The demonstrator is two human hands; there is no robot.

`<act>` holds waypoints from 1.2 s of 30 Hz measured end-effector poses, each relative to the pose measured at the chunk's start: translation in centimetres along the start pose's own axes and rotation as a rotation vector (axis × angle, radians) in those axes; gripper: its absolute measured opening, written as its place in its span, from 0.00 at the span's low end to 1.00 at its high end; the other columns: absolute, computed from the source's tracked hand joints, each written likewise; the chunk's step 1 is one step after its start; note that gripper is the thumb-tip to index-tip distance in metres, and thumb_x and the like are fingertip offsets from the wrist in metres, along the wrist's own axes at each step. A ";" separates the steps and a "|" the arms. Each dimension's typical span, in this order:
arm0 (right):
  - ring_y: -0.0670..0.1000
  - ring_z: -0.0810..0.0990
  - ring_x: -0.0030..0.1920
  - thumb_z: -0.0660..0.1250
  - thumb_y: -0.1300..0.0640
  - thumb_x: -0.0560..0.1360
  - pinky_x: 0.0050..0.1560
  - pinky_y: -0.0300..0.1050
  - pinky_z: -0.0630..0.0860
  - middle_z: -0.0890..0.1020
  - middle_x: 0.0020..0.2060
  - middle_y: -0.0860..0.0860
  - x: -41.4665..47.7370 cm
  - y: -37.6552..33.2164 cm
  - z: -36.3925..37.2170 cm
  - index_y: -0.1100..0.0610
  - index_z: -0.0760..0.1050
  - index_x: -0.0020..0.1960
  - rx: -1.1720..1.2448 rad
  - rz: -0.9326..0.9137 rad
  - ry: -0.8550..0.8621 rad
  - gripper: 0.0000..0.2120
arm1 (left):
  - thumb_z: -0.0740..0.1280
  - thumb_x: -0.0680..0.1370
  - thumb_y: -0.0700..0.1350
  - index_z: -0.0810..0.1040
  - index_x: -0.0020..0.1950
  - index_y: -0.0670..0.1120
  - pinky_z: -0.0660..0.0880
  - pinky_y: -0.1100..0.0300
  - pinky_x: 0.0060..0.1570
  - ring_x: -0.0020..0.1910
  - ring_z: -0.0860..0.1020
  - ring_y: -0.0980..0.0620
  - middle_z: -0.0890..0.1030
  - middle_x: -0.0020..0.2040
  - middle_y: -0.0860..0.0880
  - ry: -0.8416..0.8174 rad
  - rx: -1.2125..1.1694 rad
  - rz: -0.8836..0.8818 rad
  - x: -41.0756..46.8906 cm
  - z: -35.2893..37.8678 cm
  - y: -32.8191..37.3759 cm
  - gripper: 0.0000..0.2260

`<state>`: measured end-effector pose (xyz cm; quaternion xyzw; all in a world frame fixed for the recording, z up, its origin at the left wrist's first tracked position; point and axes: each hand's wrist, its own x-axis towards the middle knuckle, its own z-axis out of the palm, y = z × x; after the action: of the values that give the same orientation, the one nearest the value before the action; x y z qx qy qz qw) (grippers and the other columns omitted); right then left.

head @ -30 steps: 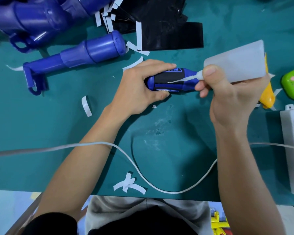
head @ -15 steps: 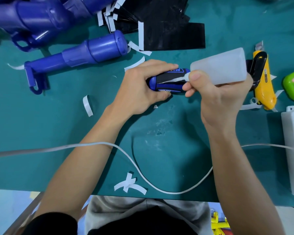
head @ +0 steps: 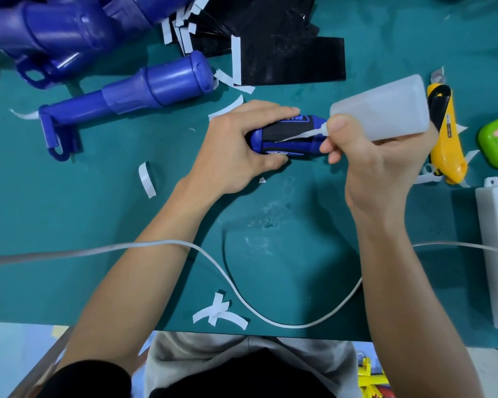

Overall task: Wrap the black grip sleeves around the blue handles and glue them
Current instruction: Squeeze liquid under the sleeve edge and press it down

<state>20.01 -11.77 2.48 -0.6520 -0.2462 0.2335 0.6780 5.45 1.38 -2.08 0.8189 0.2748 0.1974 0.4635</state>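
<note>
Blue handle (head: 292,146), black grip sleeve (head: 282,131) on it, is gripped in curled left hand (head: 236,145). Glue bottle (head: 383,110) is pinched by right hand (head: 377,159), nozzle laid against the handle.

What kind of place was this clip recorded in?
Probably a small hand-assembly workbench: a green mat littered with white backing strips, a pile of blue handles beside cut black grip sheets, and a yellow utility knife.
</note>
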 end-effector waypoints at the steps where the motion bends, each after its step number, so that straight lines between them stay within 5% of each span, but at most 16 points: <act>1: 0.55 0.80 0.27 0.76 0.61 0.74 0.30 0.43 0.74 0.84 0.31 0.50 0.1 0.0 -0.2 0.51 0.82 0.38 0.001 -0.007 0.004 0.09 | 0.83 0.65 0.37 0.84 0.66 0.48 0.74 0.63 0.62 0.57 0.80 0.61 0.83 0.59 0.53 0.000 -0.001 -0.001 0.0 0.0 0.0 0.30; 22: 0.56 0.81 0.27 0.76 0.62 0.74 0.30 0.44 0.74 0.84 0.31 0.48 0.4 -0.3 -0.8 0.48 0.82 0.37 -0.013 -0.039 -0.013 0.12 | 0.82 0.65 0.37 0.84 0.67 0.49 0.74 0.64 0.62 0.57 0.80 0.60 0.82 0.59 0.55 -0.002 0.010 0.004 -0.1 0.0 -0.1 0.30; 36: 0.56 0.80 0.27 0.75 0.62 0.75 0.29 0.43 0.73 0.83 0.31 0.50 1.0 0.0 -1.7 0.57 0.80 0.38 0.013 -0.023 -0.019 0.08 | 0.82 0.65 0.38 0.84 0.66 0.50 0.73 0.65 0.62 0.57 0.80 0.60 0.83 0.59 0.55 0.000 0.011 0.002 0.0 0.2 -0.2 0.30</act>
<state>21.85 -12.47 2.44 -0.6426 -0.2588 0.2334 0.6824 5.47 1.34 -2.37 0.8219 0.2749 0.1964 0.4586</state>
